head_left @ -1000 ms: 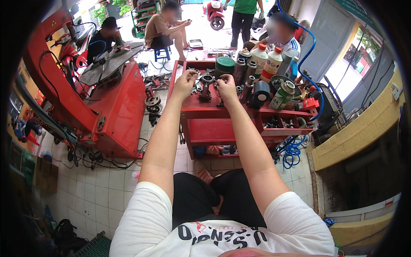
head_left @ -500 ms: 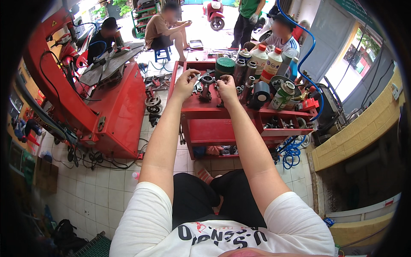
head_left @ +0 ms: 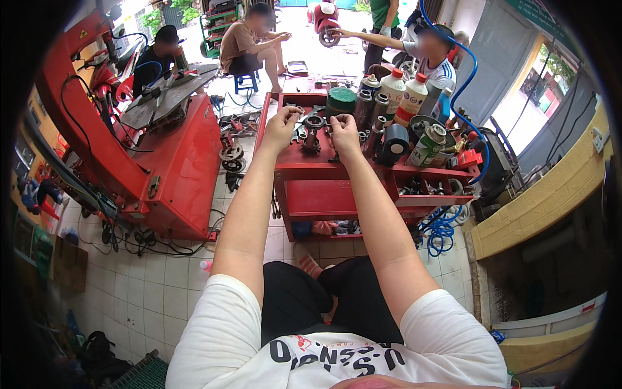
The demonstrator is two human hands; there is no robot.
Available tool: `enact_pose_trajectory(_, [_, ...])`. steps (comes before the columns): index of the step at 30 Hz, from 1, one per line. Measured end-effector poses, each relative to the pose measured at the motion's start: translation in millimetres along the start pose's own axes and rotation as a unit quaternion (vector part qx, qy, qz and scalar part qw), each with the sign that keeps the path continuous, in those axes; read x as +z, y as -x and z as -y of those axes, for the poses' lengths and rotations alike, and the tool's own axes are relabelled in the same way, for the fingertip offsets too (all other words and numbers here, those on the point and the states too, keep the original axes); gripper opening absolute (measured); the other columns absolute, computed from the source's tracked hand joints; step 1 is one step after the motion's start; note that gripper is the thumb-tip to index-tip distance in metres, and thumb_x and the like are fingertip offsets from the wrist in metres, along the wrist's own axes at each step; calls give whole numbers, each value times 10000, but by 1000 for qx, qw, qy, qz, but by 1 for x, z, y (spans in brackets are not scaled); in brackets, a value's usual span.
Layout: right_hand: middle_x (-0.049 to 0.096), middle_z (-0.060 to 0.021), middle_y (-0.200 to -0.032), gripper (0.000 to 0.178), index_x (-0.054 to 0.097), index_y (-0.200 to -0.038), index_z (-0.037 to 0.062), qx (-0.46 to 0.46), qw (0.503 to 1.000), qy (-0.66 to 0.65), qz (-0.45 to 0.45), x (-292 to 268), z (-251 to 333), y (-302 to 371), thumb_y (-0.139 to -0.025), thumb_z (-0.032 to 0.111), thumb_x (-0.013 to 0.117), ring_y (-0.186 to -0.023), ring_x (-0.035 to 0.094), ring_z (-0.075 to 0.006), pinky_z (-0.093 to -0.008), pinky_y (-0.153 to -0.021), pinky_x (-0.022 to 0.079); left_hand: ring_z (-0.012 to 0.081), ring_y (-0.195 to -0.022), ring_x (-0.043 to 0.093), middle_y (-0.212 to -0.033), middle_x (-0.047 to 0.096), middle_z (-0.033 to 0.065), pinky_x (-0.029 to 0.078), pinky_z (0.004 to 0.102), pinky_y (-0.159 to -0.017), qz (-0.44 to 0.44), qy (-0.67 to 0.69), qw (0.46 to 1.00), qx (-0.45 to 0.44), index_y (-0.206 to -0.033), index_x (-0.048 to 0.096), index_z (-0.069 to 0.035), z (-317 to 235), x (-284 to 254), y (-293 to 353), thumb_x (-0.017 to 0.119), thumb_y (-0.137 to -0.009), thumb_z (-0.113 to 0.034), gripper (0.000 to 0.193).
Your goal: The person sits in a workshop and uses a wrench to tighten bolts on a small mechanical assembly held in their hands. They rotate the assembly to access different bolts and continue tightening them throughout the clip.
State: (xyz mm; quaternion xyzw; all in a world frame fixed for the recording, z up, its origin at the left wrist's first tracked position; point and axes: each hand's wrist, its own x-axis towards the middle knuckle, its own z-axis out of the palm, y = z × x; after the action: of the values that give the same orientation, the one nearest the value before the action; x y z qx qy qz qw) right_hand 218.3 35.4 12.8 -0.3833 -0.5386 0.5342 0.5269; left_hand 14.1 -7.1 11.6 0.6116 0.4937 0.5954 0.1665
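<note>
left hand (head_left: 280, 131): raised over the red tabletop (head_left: 295, 157), thumb and fingertips drawn together as in a pinch; i cannot tell whether something small sits between them
right hand (head_left: 346, 135): curled in much the same way on the other side, fingers bunched; what it may be gripping is too small for me to make out
metal part (head_left: 311, 139): on the tabletop between my two hands, its ring-shaped top facing up
wrenches (head_left: 300, 131): lying near my left hand, beside the metal part
green tub (head_left: 341, 102): just beyond my right hand, with capped bottles (head_left: 413, 97) and metal cylinders (head_left: 363, 104) to the right
change: the co-worker in the striped white top (head_left: 443, 74) now has an arm (head_left: 372, 39) stretched out to the left; half a second ago it was not extended
unchanged: my hands and the metal part are almost where they were
meaning for my work: that arm is well apart from my hands, so i judge the handling here undisturbed
</note>
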Motion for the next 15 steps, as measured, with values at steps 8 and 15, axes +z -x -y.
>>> enact_pose_trajectory(8, [591,-18,-907,241,532,-1189,69,-40,999,26,-13,-3,-2,1,-1019,121,694,-639,542,-84,-266,-485,450,62,-804,548,-925,635,-26,469,243,-725,16,24,999,-43,-1183,708,-82,-11,4,3,657,-1046,-126,153])
enact_pose_trajectory(15, [601,-29,-942,226,544,-1195,72,-50,999,20,-6,1,1,5,-1018,101,682,-660,557,-88,-269,-501,457,59,-813,546,-943,642,-36,469,244,-727,31,17,999,-28,-1171,712,-95,0,0,2,652,-1023,-65,163])
